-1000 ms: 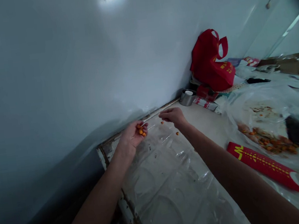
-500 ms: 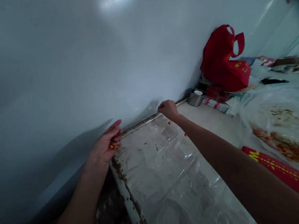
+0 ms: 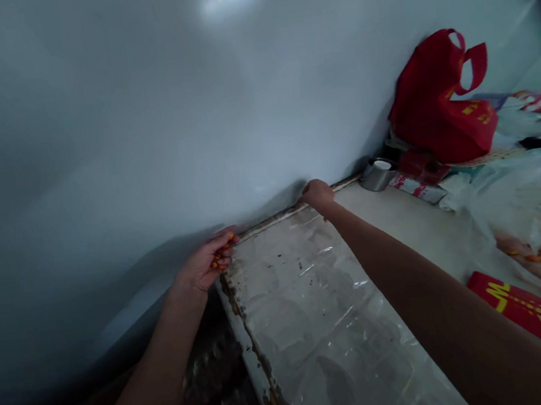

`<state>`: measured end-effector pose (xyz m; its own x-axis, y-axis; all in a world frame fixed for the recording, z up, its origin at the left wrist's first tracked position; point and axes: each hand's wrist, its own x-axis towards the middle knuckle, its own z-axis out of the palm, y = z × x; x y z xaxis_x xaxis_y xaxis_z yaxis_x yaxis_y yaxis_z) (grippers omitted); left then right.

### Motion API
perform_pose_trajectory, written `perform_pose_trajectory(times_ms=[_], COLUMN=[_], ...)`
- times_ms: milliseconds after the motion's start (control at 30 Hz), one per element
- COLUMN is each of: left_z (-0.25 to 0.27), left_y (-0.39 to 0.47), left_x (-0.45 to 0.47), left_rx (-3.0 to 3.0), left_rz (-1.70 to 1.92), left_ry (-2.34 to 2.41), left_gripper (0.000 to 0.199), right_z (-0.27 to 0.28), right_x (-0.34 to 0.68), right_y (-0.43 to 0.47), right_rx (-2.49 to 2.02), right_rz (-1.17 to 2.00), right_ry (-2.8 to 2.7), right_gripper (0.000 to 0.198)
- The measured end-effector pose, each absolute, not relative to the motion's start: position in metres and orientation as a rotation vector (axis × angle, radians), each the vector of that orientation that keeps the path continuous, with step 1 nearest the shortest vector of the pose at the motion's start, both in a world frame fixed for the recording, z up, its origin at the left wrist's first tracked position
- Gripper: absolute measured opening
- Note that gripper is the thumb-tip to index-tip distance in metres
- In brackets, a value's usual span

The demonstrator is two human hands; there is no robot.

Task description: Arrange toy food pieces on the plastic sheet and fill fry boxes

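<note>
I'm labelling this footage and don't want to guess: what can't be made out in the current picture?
- Head view: whether the right hand holds anything; the hand itself hides its grip.
- Head view: how many orange pieces the left hand holds; its fingers cover some.
- Head view: the far side of the plastic bag; the right edge cuts it off.

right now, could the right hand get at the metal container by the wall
Probably yes: the right hand is at the back edge of the table, and the metal container stands just right of it along that edge, with nothing visible between them.
</note>
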<state>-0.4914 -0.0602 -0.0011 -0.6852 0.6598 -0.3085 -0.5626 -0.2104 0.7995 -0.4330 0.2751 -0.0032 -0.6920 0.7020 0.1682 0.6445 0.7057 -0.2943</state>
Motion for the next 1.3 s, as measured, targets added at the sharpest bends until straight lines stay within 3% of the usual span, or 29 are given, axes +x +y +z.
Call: perform_pose_trajectory(times_ms=[100,267,467,633,733,833,933,1133,1300], left_z=[-0.009,-0.015,-0.016,-0.021,-0.018,-0.009,0.0,0.001,-0.009], left_y=[-0.062,-0.056,-0.053,-0.06,-0.067,-0.08,-0.099,-0.115,-0.105], left_x=[-0.49,-0.484,-0.463,-0.436,-0.431,-0.44,-0.455,-0.465,-0.462], left_rx=[0.113,0.062,0.17,0.18,0.084,-0.151,-0.292,-0.35,-0.155], left_rz=[1.964,1.986,2.131,2.083,2.074,2.237,2.35,2.398,2.359], left_ry=[1.212,1.166,1.308,1.432,1.269,0.968,0.785,0.566,0.506], left_gripper=[0.01,0.019,0.027,0.028,0.025,0.006,0.014,0.027,0.039], right_z=[0.004,0.013,0.01,-0.004,-0.009,-0.007,-0.006,-0.017,-0.019], right_x=[-0.425,-0.408,-0.392,-0.368,-0.372,-0.398,-0.431,-0.459,-0.464], right_y=[0.257,0.165,0.088,0.085,0.094,0.107,0.115,0.11,0.123], right_rx=[-0.925,-0.166,-0.417,-0.548,-0.645,-0.668,-0.66,-0.666,-0.792], right_rz=[0.447,1.275,2.117,2.511,2.333,1.68,1.255,0.88,0.881], right_ry=[-2.538,-2.347,-2.054,-1.844,-1.953,-2.262,-2.421,-2.582,-2.665], right_gripper=[0.02,0.023,0.027,0.023,0.021,0.021,0.018,0.015,0.012])
